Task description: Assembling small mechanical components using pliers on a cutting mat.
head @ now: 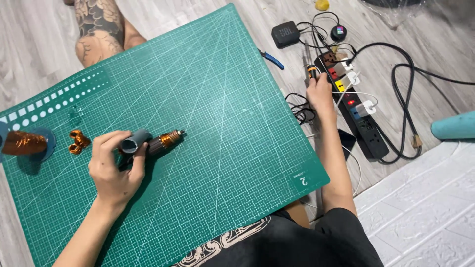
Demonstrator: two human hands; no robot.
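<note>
currently, a grey cylindrical motor part with copper windings (151, 142) is grasped by the left hand (115, 170) on the green cutting mat (222, 123), long axis pointing right. an orange-banded tool handle (311, 72) is clenched by the right hand (320, 94), well apart.

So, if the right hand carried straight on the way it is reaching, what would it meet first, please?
Probably the orange-and-black handled tool lying just past the right hand; its fingertips seem to touch it already. Beyond lies the black power strip.
</note>
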